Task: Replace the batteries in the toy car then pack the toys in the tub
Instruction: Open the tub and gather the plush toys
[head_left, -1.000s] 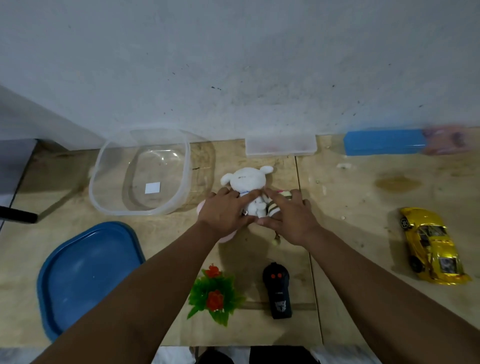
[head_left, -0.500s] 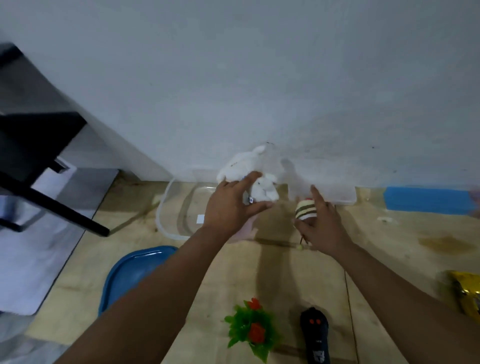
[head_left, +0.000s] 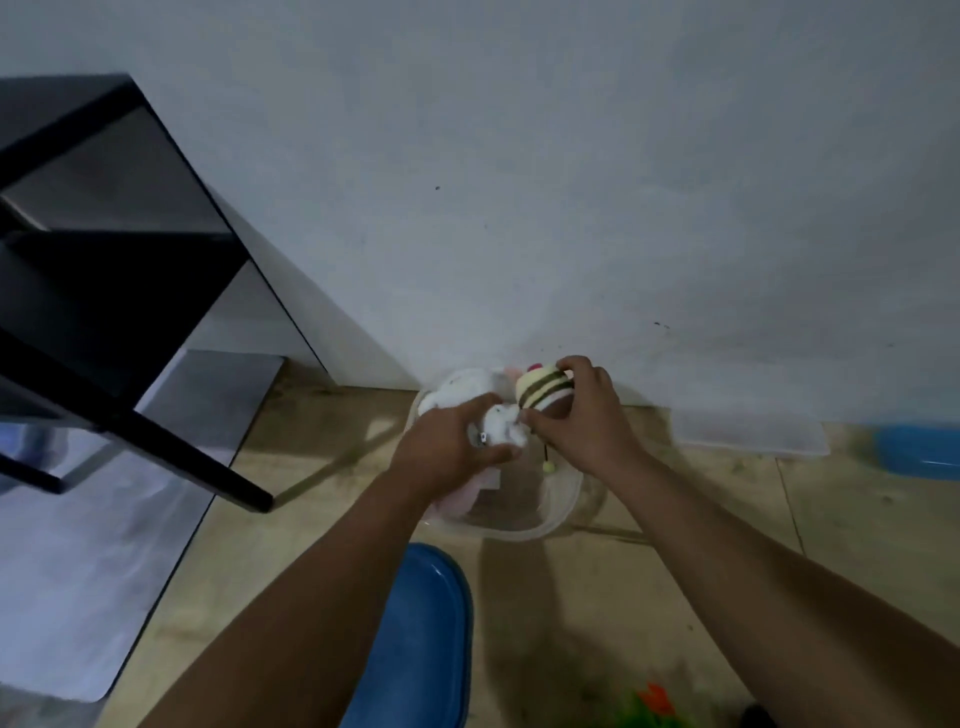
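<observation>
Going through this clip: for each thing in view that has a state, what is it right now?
Clear tub: open, lid off.
Blue lid: lying on the table, beside the tub.
White plush toy: gripped by left hand, over the tub.
Striped plush toy: gripped by right hand, over the tub.

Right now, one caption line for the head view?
Left hand holds white plush, right hand a striped toy, both above the clear tub.
</observation>
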